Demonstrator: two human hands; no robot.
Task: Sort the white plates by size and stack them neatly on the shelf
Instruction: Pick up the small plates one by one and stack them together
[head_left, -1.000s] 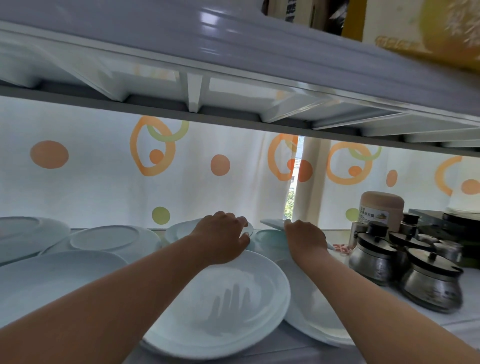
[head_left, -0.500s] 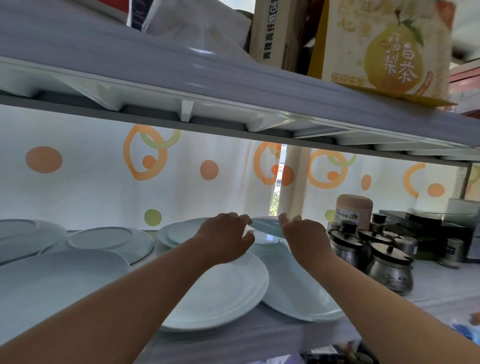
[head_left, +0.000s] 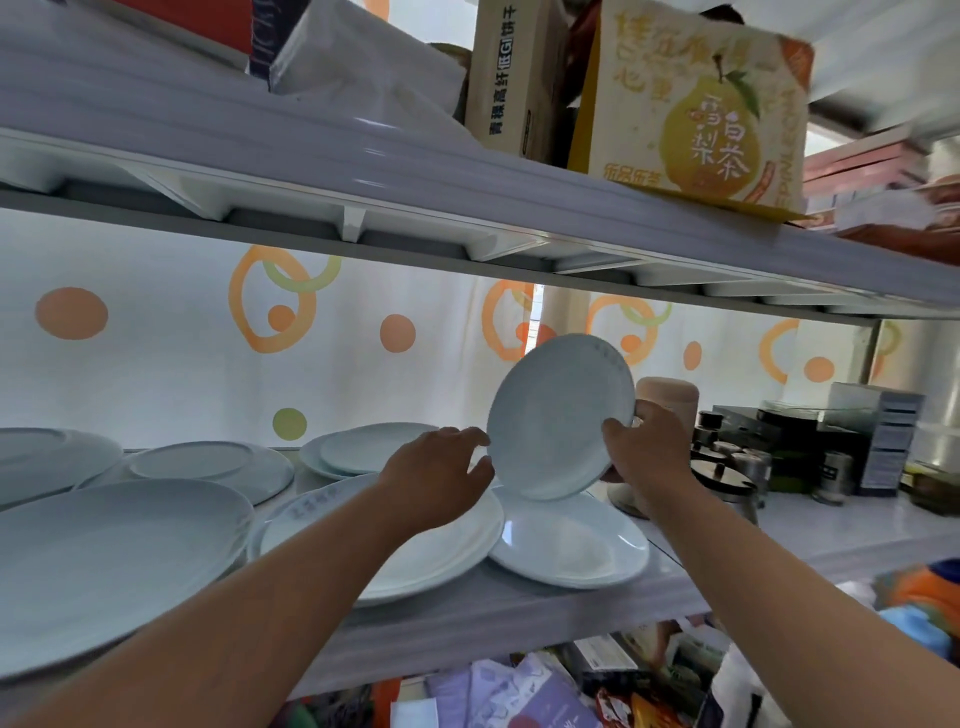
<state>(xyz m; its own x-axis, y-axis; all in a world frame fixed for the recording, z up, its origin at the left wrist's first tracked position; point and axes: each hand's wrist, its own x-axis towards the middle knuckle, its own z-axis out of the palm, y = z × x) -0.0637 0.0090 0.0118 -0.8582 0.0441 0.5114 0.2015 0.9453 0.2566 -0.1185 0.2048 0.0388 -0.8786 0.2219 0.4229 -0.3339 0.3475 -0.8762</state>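
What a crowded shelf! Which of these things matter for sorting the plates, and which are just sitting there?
Part of the job:
- the small plate, held tilted in the right hand
- the left hand, open beside it
- the plate stacks on the shelf

Just lying about:
- the lidded metal jars
- the beige canister
- the pear box overhead

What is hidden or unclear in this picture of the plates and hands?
Head view:
- Right hand: fingers behind the small plate it grips are hidden.
- Left hand: contact with that plate unclear.
- Middle stack: plate count hidden by the left forearm.
- Far-left plate: cut by the frame edge.
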